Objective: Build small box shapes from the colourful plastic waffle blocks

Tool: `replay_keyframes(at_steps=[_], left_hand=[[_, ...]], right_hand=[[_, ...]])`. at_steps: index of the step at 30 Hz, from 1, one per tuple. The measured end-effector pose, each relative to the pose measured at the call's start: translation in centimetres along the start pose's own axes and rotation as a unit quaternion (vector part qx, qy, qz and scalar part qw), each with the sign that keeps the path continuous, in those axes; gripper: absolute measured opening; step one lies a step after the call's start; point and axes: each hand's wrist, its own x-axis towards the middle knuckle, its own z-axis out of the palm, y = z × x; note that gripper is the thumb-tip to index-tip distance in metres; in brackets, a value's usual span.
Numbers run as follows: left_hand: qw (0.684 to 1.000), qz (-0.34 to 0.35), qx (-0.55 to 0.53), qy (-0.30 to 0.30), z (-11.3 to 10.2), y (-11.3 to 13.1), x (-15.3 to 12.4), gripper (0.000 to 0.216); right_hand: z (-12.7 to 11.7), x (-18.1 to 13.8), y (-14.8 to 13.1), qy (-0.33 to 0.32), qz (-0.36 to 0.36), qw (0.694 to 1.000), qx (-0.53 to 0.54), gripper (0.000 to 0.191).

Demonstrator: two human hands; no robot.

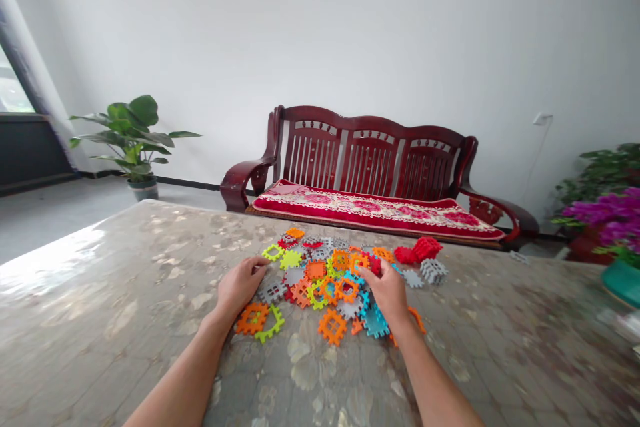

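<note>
A loose pile of plastic interlocking tiles with notched edges lies on the table; orange, lime, grey, blue and red ones are mixed together. At the pile's left edge rests my left hand (241,285), fingers bent and a little apart with nothing seen in them, close to a lime frame tile (273,252) and a grey lattice tile (273,291). Over the right side, my right hand (391,290) has thumb and forefinger closed about a red tile (375,265), partly hidden by the fingers. An orange tile (358,261) lies beside its thumb.
Joined red tiles (427,249) and a grey stack (434,271) sit right of the pile. The table (140,293) has a patterned, glossy cover. Behind it stands a wooden bench (373,147) with a red cushion. Purple flowers in a teal pot (623,280) are at right.
</note>
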Motion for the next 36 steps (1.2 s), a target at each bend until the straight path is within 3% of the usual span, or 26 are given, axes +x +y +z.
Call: replay_keyframes(at_steps=[8, 11, 14, 19, 28, 36], left_hand=[[1.000, 0.001, 0.006, -0.001, -0.5, 0.5, -0.4, 0.033], [1.000, 0.002, 0.005, 0.000, -0.6, 0.6, -0.5, 0.033], [1.000, 0.001, 0.004, 0.002, -0.5, 0.5, -0.4, 0.032], [1.000, -0.003, 0.007, -0.003, -0.4, 0.5, -0.3, 0.032], [1.000, 0.002, 0.005, -0.001, -0.4, 0.4, -0.3, 0.033], [1.000, 0.000, 0.001, 0.001, -0.4, 0.4, -0.3, 0.033]], right_hand=[[-0.3, 0.4, 0.8, -0.020, 0.033, 0.995, 0.087, 0.044], [-0.8, 0.9, 1.0, 0.001, 0.049, 0.996, 0.081, 0.041], [-1.5, 1.6, 1.7, 0.019, 0.052, 0.996, 0.071, 0.051], [-2.3, 2.6, 3.6, 0.037, 0.011, 0.998, 0.042, 0.047], [-2.5, 2.4, 4.4, -0.012, -0.036, 0.997, -0.071, 0.035], [-3.4, 2.5, 3.8, -0.119, -0.038, 0.977, -0.171, 0.050]])
